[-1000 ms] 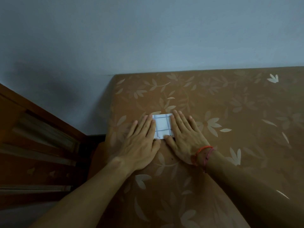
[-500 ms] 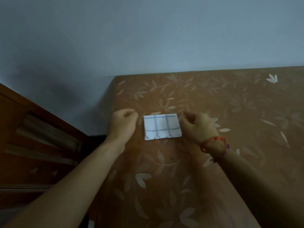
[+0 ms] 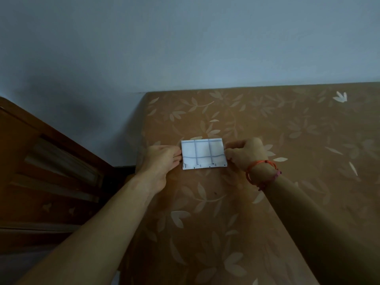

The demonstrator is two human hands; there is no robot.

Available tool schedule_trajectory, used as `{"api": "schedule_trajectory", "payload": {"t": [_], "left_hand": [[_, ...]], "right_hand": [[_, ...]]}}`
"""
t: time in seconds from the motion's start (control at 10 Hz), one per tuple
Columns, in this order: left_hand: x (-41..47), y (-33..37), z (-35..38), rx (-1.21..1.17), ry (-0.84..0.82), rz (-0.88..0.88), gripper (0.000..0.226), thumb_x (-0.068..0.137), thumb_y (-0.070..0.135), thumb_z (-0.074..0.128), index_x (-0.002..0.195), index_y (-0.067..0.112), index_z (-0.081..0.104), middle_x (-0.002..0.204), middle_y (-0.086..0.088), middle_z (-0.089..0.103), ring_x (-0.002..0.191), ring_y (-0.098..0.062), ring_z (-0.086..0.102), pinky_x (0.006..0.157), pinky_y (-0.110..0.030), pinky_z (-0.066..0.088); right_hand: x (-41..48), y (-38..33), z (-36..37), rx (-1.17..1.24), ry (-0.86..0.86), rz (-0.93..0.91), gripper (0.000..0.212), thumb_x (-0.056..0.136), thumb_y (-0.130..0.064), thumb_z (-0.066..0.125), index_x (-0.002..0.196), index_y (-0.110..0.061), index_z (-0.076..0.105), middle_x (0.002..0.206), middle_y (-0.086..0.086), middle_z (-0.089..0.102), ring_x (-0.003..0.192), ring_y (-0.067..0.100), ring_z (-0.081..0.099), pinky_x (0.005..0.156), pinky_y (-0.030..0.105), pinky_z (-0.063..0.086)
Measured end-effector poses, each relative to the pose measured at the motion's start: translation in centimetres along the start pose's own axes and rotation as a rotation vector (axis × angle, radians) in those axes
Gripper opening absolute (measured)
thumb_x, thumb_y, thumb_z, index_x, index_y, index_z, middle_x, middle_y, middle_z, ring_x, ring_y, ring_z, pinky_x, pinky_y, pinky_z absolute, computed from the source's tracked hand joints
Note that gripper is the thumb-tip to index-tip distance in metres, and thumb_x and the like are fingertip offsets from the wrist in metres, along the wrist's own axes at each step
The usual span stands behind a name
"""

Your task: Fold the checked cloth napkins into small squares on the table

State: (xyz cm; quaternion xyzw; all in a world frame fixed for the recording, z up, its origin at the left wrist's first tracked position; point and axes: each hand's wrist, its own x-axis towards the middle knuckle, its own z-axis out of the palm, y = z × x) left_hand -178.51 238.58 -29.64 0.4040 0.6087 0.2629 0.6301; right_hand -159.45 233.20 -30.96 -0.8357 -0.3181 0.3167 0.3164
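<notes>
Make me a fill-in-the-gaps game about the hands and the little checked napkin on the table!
1. The folded white cloth napkin with blue checked lines is held by ___ hands.
2. The left hand pinches its ___ edge, and the right hand pinches the opposite one.
3. The orange string bracelet sits on the ___ wrist.
4. The brown tablecloth is printed with pale ___.

Missing words: two; left; right; leaves.
</notes>
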Motion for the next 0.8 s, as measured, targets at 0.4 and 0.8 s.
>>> {"api": "schedule_trajectory", "payload": {"t": [0.4,0.8], "left_hand": [[0.6,-0.9,-0.3,0.032,-0.010,0.029,0.027,0.094,0.006,0.055,0.120,0.001,0.060,0.114,-0.011,0.065,0.101,-0.017,0.064,0.086,-0.026,0.053],[-2.5,-2.2,-2.6,0.413,0.057,0.278,0.049,0.092,0.040,0.056,0.137,0.023,0.050,0.132,0.013,0.049,0.118,-0.005,0.046,0.100,-0.026,0.039]], "right_hand": [[-0.5,0.9,0.5,0.062,0.008,-0.011,0.024,0.082,-0.013,0.069,0.106,-0.012,0.073,0.087,0.001,0.066,0.086,0.022,0.068,0.080,0.039,0.058],[-4.5,0.9,-0.8,-0.031,-0.024,-0.155,0.063,0.084,-0.049,0.063,0.138,-0.019,0.048,0.131,0.004,0.059,0.113,0.019,0.060,0.091,0.031,0.049]]}}
